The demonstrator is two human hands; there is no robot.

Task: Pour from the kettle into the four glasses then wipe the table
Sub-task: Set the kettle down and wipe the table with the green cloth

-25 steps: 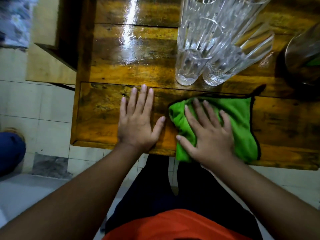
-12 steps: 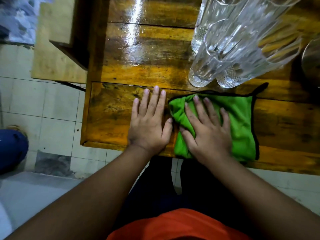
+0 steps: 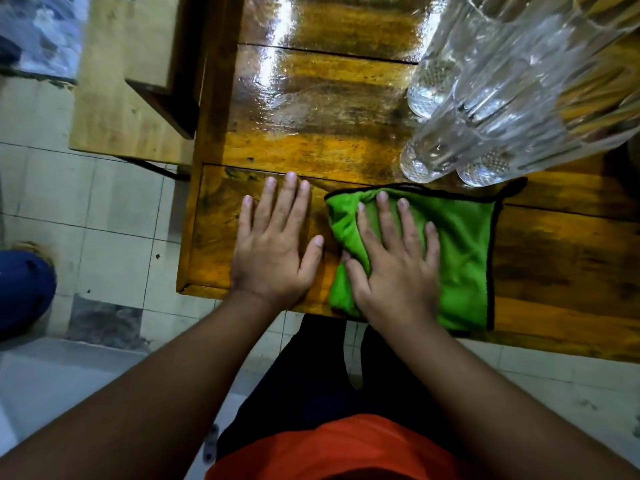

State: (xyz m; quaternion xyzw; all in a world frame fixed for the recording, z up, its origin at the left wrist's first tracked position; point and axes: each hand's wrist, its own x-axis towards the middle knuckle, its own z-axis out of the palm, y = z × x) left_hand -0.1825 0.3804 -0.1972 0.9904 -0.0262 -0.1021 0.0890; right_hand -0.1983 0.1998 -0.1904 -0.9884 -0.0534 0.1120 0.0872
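Observation:
A green cloth (image 3: 460, 244) with a black hem lies flat on the near part of the wooden table (image 3: 311, 140). My right hand (image 3: 394, 268) presses flat on the cloth's left half, fingers spread. My left hand (image 3: 273, 244) rests palm down on the bare wood just left of the cloth, holding nothing. Clear cut-glass tumblers (image 3: 446, 147) stand close together beyond the cloth at the upper right, their bases a little past its far hem. The kettle is almost out of frame at the right edge.
A wet sheen covers the table's middle boards. A wooden stool or bench (image 3: 131, 81) stands left of the table. The floor is pale tile (image 3: 104, 209), with a blue shape (image 3: 20, 289) at the far left. My dark trousers and orange shirt fill the bottom.
The view has shifted so table and glasses sit further right. Both hands and the cloth keep nearly the same place on the table; the right hand slid slightly on the cloth.

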